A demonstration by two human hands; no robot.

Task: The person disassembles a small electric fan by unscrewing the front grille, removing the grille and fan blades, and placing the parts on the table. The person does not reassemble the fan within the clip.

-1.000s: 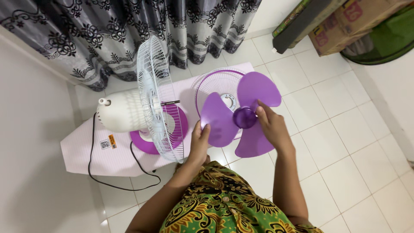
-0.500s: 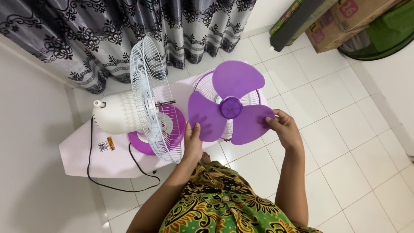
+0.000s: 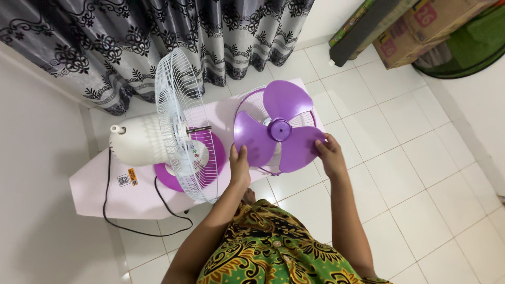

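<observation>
A dark patterned curtain hangs along the far left, above a white tiled floor. On the floor lies a pale pink flattened box, and a black power cord loops off its near left edge onto the tiles. On the box rests a desk fan: its white motor housing points left, its purple base sits on the box near the near edge, and its white rear grille stands upright on edge, with the bare motor shaft poking out to the right.

Just right of the grille, the left hand pinches the lower edge of the left blade of a purple three-blade fan propeller, thumb on the face and fingers behind, so this grip is clamped on the blade. The propeller is held in the air above the right end of the box, its face turned up toward the camera. Behind it, near the box's right edge, stands the front grille with a purple rim, mostly hidden by the blades.

The right hand holds the outer edge of the lower right blade, its grip likewise closed on the propeller.

At the far right corner sit a cardboard box and a dark long board leaning beside it.
</observation>
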